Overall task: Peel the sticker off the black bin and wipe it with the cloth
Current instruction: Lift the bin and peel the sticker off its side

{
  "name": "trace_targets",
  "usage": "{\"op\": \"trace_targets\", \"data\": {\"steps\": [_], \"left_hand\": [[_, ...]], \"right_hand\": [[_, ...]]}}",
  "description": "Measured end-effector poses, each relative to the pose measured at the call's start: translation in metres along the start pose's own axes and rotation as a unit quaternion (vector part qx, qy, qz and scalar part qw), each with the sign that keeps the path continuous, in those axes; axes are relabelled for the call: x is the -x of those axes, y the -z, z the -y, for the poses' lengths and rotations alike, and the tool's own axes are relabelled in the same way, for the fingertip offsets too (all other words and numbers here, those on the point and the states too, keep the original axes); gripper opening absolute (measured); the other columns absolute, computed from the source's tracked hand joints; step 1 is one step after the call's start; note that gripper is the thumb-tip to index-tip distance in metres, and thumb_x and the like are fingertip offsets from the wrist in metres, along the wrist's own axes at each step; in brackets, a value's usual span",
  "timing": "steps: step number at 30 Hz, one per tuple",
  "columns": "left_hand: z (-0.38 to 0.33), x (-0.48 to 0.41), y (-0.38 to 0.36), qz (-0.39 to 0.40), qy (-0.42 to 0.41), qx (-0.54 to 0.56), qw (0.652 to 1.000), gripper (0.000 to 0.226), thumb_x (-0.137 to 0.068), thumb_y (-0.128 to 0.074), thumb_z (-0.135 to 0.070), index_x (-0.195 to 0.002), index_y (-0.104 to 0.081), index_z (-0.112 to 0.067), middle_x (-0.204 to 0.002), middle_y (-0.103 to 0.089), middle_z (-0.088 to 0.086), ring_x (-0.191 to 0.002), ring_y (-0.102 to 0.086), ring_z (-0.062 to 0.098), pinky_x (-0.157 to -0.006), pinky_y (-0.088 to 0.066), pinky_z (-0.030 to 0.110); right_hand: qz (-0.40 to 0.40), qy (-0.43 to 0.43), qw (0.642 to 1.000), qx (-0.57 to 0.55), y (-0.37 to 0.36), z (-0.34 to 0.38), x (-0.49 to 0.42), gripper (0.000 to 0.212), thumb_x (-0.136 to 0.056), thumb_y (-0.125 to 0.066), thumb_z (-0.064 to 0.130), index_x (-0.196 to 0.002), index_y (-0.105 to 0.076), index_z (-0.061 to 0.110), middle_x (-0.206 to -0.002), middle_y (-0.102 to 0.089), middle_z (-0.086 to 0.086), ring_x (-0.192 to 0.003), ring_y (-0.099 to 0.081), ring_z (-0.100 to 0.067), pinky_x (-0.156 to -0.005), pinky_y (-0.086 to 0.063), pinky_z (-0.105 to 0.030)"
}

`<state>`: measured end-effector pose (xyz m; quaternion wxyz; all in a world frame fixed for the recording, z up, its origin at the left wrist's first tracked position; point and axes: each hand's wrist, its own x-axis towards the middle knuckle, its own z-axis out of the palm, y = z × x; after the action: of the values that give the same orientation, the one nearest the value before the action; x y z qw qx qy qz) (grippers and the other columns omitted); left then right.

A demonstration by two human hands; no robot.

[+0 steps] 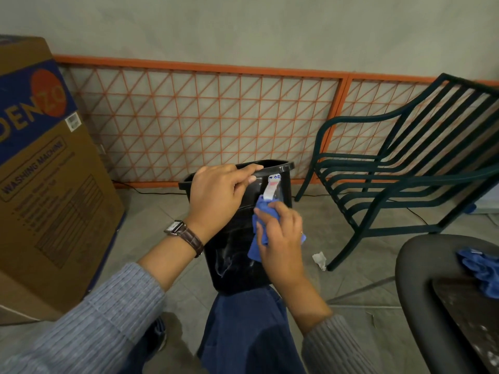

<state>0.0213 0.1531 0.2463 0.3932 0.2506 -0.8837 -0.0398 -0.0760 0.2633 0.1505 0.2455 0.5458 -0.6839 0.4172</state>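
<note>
On the person's knee, the black bin [232,265] tilts; the left grip [216,195] curls round its rim, and the right grip [280,238] holds the blue cloth [255,249] against the white sticker [271,188].

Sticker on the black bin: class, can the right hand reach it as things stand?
Probably yes: the right hand, holding the blue cloth, sits just below the sticker on the black bin, nothing between.

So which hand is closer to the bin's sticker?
Right. The right hand, holding the blue cloth, is at the sticker's lower end; the left hand grips the bin rim beside it.
</note>
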Motion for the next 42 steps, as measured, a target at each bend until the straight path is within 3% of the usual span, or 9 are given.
{"op": "trace_targets", "data": {"steps": [3, 8, 14, 20, 25, 31, 33, 37, 42], "left_hand": [[0.002, 0.002, 0.003, -0.005, 0.008, 0.003, 1.0, 0.027, -0.092, -0.05, -0.034, -0.115, -0.062, -0.036, -0.062, -0.05, -0.012, -0.063, -0.053, 0.011, -0.068, -0.026, 0.024], [-0.005, 0.001, 0.001, -0.007, 0.01, 0.002, 1.0, 0.026, -0.092, -0.05, -0.034, -0.115, -0.063, -0.036, -0.061, -0.048, -0.012, -0.062, -0.043, 0.005, -0.067, -0.024, 0.025], [0.001, 0.004, 0.004, -0.005, 0.008, 0.002, 1.0, 0.027, -0.092, -0.049, -0.035, -0.116, -0.061, -0.037, -0.064, -0.054, -0.01, -0.065, -0.052, 0.01, -0.068, -0.025, 0.024], [-0.005, 0.003, 0.001, -0.003, 0.009, 0.009, 1.0, 0.026, -0.093, -0.049, -0.035, -0.116, -0.062, -0.036, -0.064, -0.058, -0.007, -0.065, -0.054, 0.011, -0.067, -0.024, 0.024], [-0.001, 0.003, 0.003, 0.001, 0.002, 0.014, 1.0, 0.028, -0.092, -0.046, -0.037, -0.116, -0.061, -0.038, -0.063, -0.055, -0.008, -0.064, -0.052, 0.01, -0.067, -0.024, 0.024], [-0.001, 0.002, 0.0, -0.003, 0.012, 0.022, 1.0, 0.028, -0.092, -0.047, -0.037, -0.115, -0.062, -0.037, -0.064, -0.056, -0.009, -0.065, -0.054, 0.01, -0.067, -0.029, 0.025], [0.001, 0.002, -0.001, -0.003, 0.013, 0.025, 1.0, 0.028, -0.092, -0.046, -0.038, -0.115, -0.062, -0.037, -0.063, -0.056, -0.009, -0.065, -0.054, 0.01, -0.066, -0.032, 0.026], [0.006, 0.003, -0.001, -0.004, 0.017, 0.023, 1.0, 0.026, -0.093, -0.049, -0.036, -0.115, -0.062, -0.037, -0.063, -0.057, -0.008, -0.065, -0.055, 0.01, -0.067, -0.033, 0.027], [0.005, 0.002, -0.003, 0.0, 0.033, 0.032, 0.999, 0.027, -0.092, -0.05, -0.035, -0.117, -0.061, -0.036, -0.064, -0.056, -0.01, -0.067, -0.054, 0.008, -0.069, -0.034, 0.027]], "right_hand": [[0.025, 0.036, 0.999, 0.0, 0.007, -0.014, 0.018, 0.026, -0.088, -0.052, 0.02, -0.114, -0.052, 0.019, -0.124, -0.042, -0.003, -0.105, -0.042, -0.023, -0.091, -0.036, -0.028], [-0.068, -0.119, 0.99, -0.036, 0.002, -0.006, 0.006, 0.024, -0.091, -0.05, 0.019, -0.115, -0.052, 0.016, -0.124, -0.039, -0.006, -0.108, -0.039, -0.023, -0.091, -0.039, -0.031], [0.059, 0.079, 0.995, 0.018, 0.007, -0.022, 0.038, 0.029, -0.087, -0.052, 0.019, -0.116, -0.05, 0.019, -0.125, -0.041, -0.004, -0.103, -0.042, -0.024, -0.087, -0.044, -0.033], [-0.019, -0.052, 0.998, -0.006, 0.006, -0.008, 0.021, 0.024, -0.088, -0.05, 0.019, -0.112, -0.051, 0.016, -0.124, -0.04, -0.004, -0.106, -0.039, -0.023, -0.093, -0.032, -0.023], [0.065, 0.092, 0.993, 0.034, 0.008, -0.016, 0.044, 0.028, -0.086, -0.051, 0.02, -0.114, -0.051, 0.02, -0.123, -0.042, -0.003, -0.101, -0.042, -0.023, -0.087, -0.041, -0.031], [0.002, -0.059, 0.998, -0.002, 0.014, -0.018, 0.025, 0.025, -0.088, -0.048, 0.022, -0.113, -0.049, 0.018, -0.124, -0.039, -0.003, -0.108, -0.039, -0.022, -0.093, -0.031, -0.021], [0.009, -0.045, 0.999, -0.007, 0.007, -0.009, 0.027, 0.027, -0.089, -0.051, 0.021, -0.115, -0.05, 0.018, -0.126, -0.039, -0.004, -0.11, -0.039, -0.022, -0.095, -0.031, -0.023], [0.115, 0.119, 0.986, 0.035, 0.01, -0.03, 0.053, 0.049, -0.078, -0.071, 0.013, -0.12, -0.049, 0.02, -0.127, -0.041, -0.004, -0.106, -0.043, -0.025, -0.087, -0.05, -0.039], [0.064, 0.023, 0.998, 0.01, 0.016, -0.03, 0.042, 0.028, -0.087, -0.051, 0.021, -0.115, -0.05, 0.02, -0.125, -0.041, -0.003, -0.104, -0.042, -0.023, -0.091, -0.037, -0.028]]}}
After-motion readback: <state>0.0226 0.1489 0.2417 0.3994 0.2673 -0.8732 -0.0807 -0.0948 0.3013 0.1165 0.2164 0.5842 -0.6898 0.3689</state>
